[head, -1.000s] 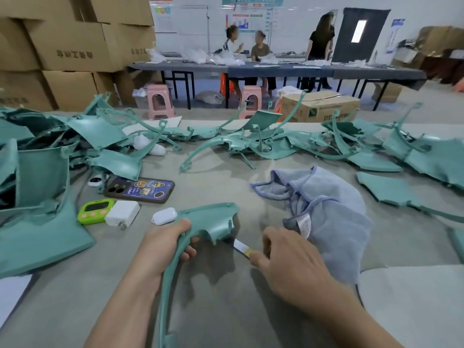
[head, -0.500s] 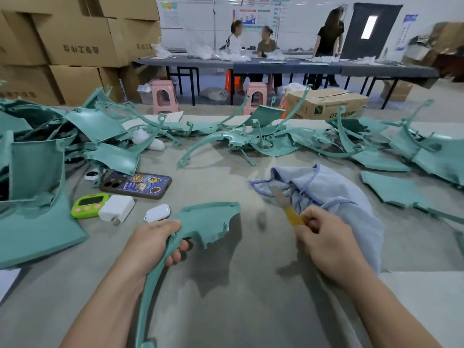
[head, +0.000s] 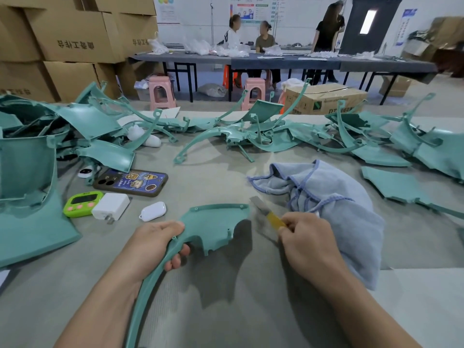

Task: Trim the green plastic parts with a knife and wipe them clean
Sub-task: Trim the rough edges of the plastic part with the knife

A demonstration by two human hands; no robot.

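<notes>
The cardboard box [head: 324, 99] beyond the table's far edge looks shut, contents unseen. My left hand [head: 155, 244] grips the green part [head: 213, 227] by its slim arm; its long axis runs from me up to the broad end. My right hand [head: 306, 242] pinches the knife [head: 268, 213], blade aimed at that end's right corner — bare table [head: 226, 310] nearer me, cloth [head: 339, 197] just right

1 knife [head: 267, 212], 1 cloth [head: 339, 209], 1 phone [head: 133, 183], 2 stools [head: 160, 92], 3 ppl [head: 233, 33].

Curved green part [head: 213, 226] raised, yellow knife [head: 268, 212] beside, blue cloth [head: 336, 197] crumpled
</notes>
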